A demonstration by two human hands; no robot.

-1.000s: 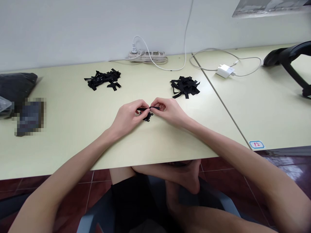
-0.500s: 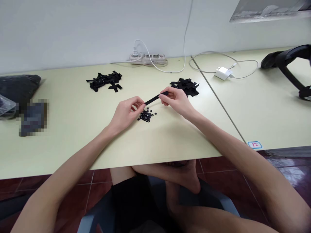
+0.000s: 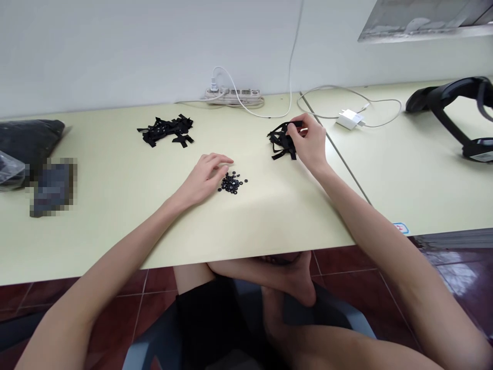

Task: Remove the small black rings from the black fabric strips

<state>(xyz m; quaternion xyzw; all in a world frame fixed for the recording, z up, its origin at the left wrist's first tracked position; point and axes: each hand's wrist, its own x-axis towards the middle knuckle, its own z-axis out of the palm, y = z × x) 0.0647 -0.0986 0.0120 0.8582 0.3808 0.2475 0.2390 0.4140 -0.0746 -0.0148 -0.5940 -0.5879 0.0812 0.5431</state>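
My left hand [image 3: 206,179] rests on the table beside a small heap of black buttons [image 3: 231,183], its thumb and fingers apart and holding nothing. At the right, my right hand [image 3: 310,140] pinches a black fabric strip [image 3: 284,126] over the right pile of black strips [image 3: 284,146]. The strip's far end curves down onto the pile, and part of the pile is hidden behind my fingers. Another pile of black strips [image 3: 165,129] lies farther back on the left.
A power strip [image 3: 234,96] with plugs and white cables lies against the wall. A white charger [image 3: 349,118] sits on the adjoining table, near a black headset-like object [image 3: 454,105]. A black plastic bag [image 3: 31,144] and a blurred dark item [image 3: 54,187] occupy the left side.
My left hand has let go of the black strip and its fingers have spread. My right hand has moved right and back with a strip, over the right pile.
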